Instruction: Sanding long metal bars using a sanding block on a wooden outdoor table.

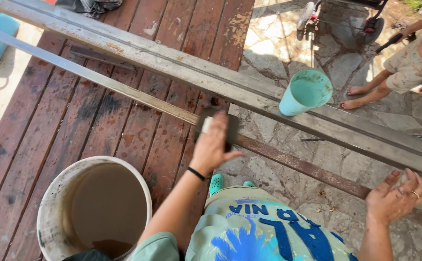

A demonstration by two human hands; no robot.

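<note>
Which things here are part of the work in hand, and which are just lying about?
In use:
left hand pressing dark pad on thin rusty bar
right hand resting on that bar

Lying about:
white bucket
turquoise cup
wide metal beam
cart wheels

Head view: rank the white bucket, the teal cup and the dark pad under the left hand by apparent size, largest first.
1. White bucket, though it sits nearest the camera, which inflates it.
2. Teal cup.
3. Dark pad, mostly hidden under the left hand, so its rank is unsure.
</note>
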